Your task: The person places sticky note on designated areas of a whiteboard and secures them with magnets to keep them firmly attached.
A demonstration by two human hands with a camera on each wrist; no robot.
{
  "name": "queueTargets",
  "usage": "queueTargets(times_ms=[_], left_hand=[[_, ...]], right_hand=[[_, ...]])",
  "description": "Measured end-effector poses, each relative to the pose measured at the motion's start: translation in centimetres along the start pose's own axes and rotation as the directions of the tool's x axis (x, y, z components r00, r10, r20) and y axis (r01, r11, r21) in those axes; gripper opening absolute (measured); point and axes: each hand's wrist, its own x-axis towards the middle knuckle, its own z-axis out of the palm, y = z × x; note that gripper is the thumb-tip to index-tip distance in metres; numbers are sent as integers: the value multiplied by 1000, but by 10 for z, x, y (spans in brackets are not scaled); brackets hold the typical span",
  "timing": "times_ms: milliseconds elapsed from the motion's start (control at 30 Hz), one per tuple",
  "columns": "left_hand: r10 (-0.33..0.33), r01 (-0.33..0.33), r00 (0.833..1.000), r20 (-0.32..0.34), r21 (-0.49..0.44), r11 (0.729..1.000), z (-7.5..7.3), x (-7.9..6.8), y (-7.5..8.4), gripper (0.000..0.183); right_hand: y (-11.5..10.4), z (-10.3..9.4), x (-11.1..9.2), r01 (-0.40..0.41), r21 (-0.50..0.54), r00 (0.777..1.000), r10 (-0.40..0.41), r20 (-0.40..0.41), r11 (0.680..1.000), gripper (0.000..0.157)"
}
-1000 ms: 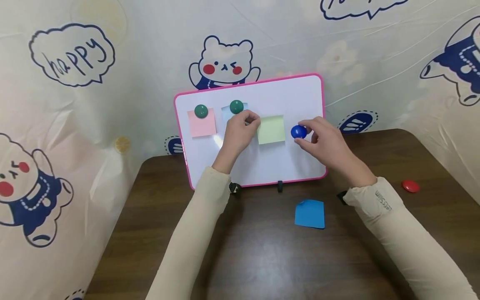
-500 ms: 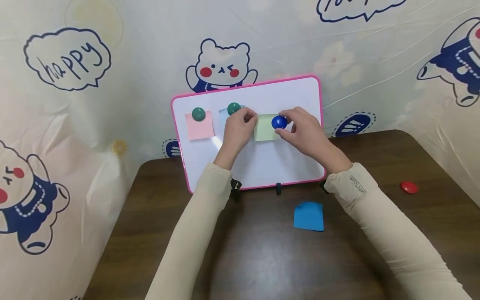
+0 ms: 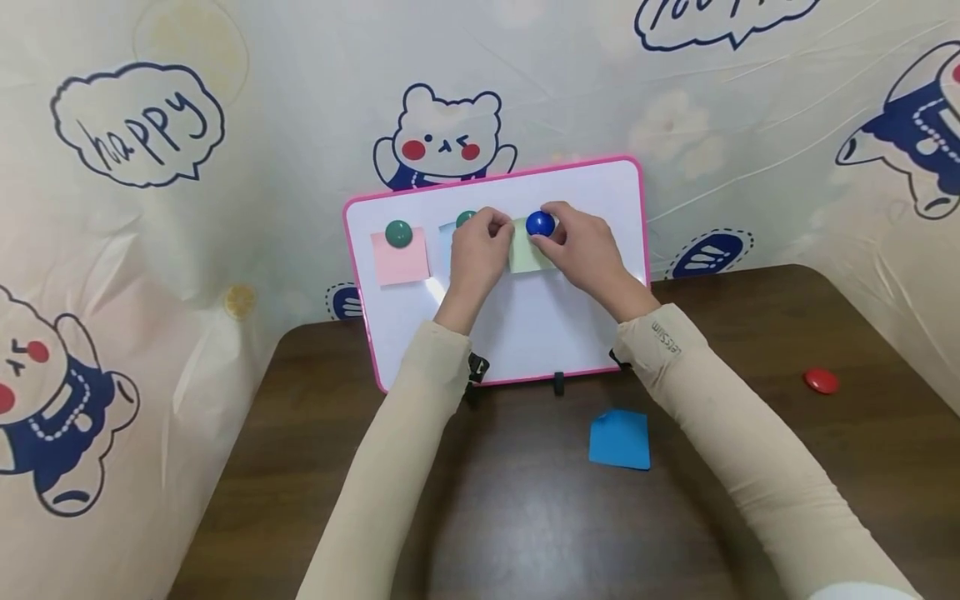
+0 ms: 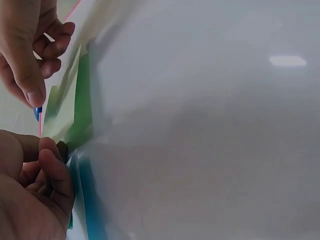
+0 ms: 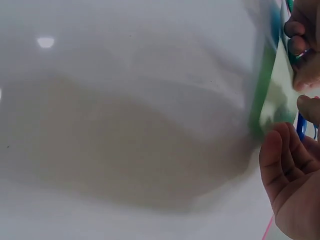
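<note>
My left hand [image 3: 478, 257] pinches the left edge of a pale green sticky note [image 3: 527, 257] against a pink-framed whiteboard [image 3: 555, 333]. Between thumb and fingertips, my right hand [image 3: 588, 250] holds a round blue magnet [image 3: 540, 223] over the upper part of that note. From the left wrist view, the green note [image 4: 65, 112] stands out from the board at a slant. In the right wrist view only the edge of the blue magnet [image 5: 301, 125] shows; whether it touches the note, I cannot tell.
Left on the board, a green magnet [image 3: 399, 234] sits on a pink note [image 3: 401, 265]. Another green magnet [image 3: 465, 217] and a light blue note [image 3: 446, 240] are partly behind my left hand. A blue note [image 3: 620, 439] and red magnet [image 3: 821, 381] lie on the wooden table [image 3: 525, 533].
My right hand has carried the blue magnet leftward and up, from beside the green note to its upper part. My left hand has stayed at the note's left edge.
</note>
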Motion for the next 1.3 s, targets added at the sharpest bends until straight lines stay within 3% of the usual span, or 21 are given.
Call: queueTargets(times_ms=[167,333,800,1300], left_hand=[[6,-6,1000,-17,6,1000,1,2,0,21],[20,-19,998,-54,19,1000,3,4,0,20],[36,-36,996,-81,-4,999,4,3,0,20],[93,-85,993,-67,114,990,4,4,4,20]], right_hand=[[0,6,5,-16,-2,1000,16,-20,1000,54],[1,11,10,5,2,999,-4,-46,1000,54],[4,18,16,48,-59,994,-53,-95,997,53],[4,19,15,57,-106,991,-69,-113,993,52]])
